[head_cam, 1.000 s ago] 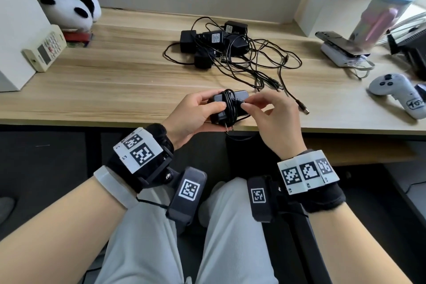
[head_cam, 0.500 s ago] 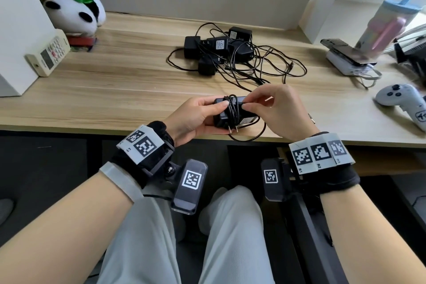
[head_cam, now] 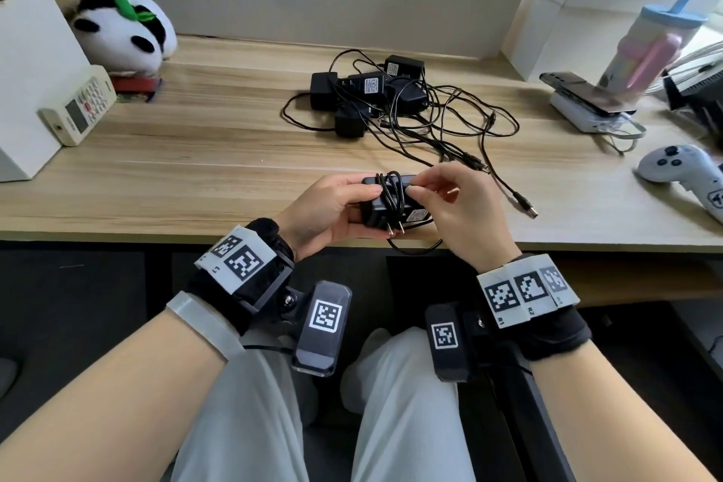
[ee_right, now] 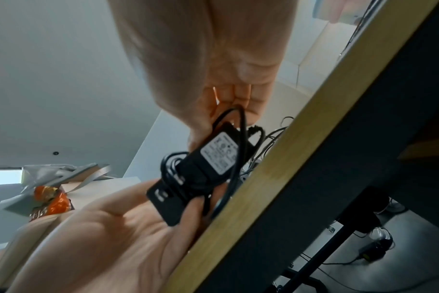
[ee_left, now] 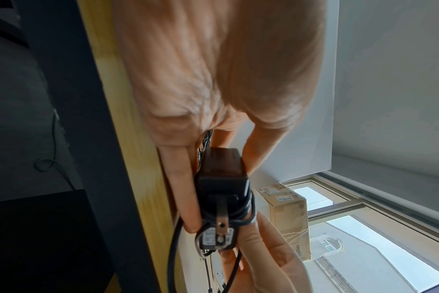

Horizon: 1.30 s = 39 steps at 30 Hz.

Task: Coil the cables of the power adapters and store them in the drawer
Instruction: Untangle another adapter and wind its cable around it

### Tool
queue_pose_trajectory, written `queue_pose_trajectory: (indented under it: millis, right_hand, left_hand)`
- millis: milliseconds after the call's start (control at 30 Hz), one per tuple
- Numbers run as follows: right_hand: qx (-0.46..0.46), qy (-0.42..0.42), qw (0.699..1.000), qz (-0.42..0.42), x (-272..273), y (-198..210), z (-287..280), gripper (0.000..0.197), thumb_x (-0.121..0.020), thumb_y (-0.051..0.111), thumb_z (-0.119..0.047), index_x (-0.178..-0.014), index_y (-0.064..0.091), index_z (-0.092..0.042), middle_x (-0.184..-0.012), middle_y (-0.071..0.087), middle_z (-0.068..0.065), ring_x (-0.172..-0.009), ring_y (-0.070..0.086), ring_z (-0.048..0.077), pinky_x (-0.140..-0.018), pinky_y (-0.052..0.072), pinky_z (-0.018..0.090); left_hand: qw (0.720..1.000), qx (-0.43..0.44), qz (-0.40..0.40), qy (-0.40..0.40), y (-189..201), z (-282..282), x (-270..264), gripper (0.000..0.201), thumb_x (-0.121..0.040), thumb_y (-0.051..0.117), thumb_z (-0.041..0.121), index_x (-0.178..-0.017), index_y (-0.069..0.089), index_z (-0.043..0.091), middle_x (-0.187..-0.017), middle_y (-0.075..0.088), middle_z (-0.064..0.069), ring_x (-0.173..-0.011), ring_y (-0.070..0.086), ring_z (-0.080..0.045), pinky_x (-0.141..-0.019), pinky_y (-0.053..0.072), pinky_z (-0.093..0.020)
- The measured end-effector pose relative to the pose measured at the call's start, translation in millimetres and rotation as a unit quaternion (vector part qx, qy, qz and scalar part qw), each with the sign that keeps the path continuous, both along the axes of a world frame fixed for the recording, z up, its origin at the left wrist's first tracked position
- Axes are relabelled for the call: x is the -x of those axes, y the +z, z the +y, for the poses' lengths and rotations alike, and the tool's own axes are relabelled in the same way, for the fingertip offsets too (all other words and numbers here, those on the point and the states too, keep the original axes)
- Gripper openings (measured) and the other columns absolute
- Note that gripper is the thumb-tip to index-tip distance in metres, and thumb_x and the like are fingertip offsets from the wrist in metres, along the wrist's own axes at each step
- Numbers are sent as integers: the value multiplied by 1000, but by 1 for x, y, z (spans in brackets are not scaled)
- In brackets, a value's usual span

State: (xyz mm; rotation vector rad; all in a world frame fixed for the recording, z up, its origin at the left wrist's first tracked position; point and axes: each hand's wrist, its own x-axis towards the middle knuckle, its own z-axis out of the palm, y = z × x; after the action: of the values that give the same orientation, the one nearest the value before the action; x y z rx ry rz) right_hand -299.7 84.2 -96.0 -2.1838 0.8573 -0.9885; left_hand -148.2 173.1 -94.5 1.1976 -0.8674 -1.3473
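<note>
My left hand [head_cam: 332,203] grips a black power adapter [head_cam: 385,207] over the desk's front edge, its two plug prongs pointing toward me. Its black cable [head_cam: 391,192] is wound several turns around the body. My right hand [head_cam: 450,200] pinches the cable at the adapter's top; a short loose loop [head_cam: 414,248] hangs below the desk edge. The left wrist view shows the adapter [ee_left: 222,178] between my fingers with the cable [ee_left: 241,218] looped near the prongs. In the right wrist view its white label [ee_right: 219,152] faces the camera. A pile of black adapters [head_cam: 367,90] with tangled cables [head_cam: 450,129] lies mid-desk.
On the wooden desk [head_cam: 195,153] stand a white box [head_cam: 27,82], a remote [head_cam: 78,106] and a panda plush [head_cam: 121,27] at the left. At the right are a game controller [head_cam: 680,172], a phone on a stand [head_cam: 583,98] and a pastel bottle [head_cam: 649,39]. My knees sit under the desk.
My right hand has carried the cable round the adapter again, and the loose loop hanging below is shorter. The adapter has tilted so its prongs face me more. The head view shifted slightly.
</note>
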Motion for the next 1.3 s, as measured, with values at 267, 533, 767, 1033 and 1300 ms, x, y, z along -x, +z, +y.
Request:
queue_pose_trajectory:
  millis: [267, 533, 767, 1033, 1300]
  right_hand:
    - [25, -56, 998, -13, -2, -8, 12, 4, -82, 70, -19, -86, 70, -18, -79, 67, -3, -72, 58, 7, -65, 44, 13]
    - [109, -53, 985, 121, 0, 22, 16, 10, -78, 72, -24, -88, 74, -24, -77, 56, -11, -82, 47, 10, -69, 36, 27]
    - [107, -68, 991, 46, -9, 7, 19, 11, -80, 70, -11, -90, 73, -14, -77, 53, -5, -73, 53, 12, -62, 35, 12]
    - [45, -38, 998, -12, -12, 6, 19, 14, -76, 74, -10, -88, 75, -16, -75, 60, -2, -66, 52, 8, -63, 42, 13]
    - [22, 3, 1000, -15, -8, 5, 12, 23, -79, 71, -9, -100, 74, -19, -72, 50, -7, -68, 47, 3, -64, 37, 11]
  left_hand:
    - [1000, -3, -13, 27, 0, -2, 2, 32, -96, 50, 18, -121, 59, 0, -115, 64, -21, -98, 65, -25, -79, 58, -36]
    - [999, -3, -16, 43, -2, -4, 2, 29, -93, 49, 6, -119, 57, -4, -108, 65, -24, -94, 66, -32, -79, 58, -45]
    - [999, -6, 18, 38, 1, -1, 2, 32, -94, 47, 3, -124, 55, -3, -111, 61, -23, -101, 62, -33, -80, 57, -44]
    - [999, -7, 44, 4, 3, -1, -2, 32, -92, 47, -1, -122, 58, 4, -110, 65, -17, -97, 66, -27, -76, 59, -41]
    - [1000, 5, 11, 18, -2, -2, -2, 32, -91, 54, 3, -122, 60, 7, -118, 63, -21, -104, 65, -33, -81, 57, -46]
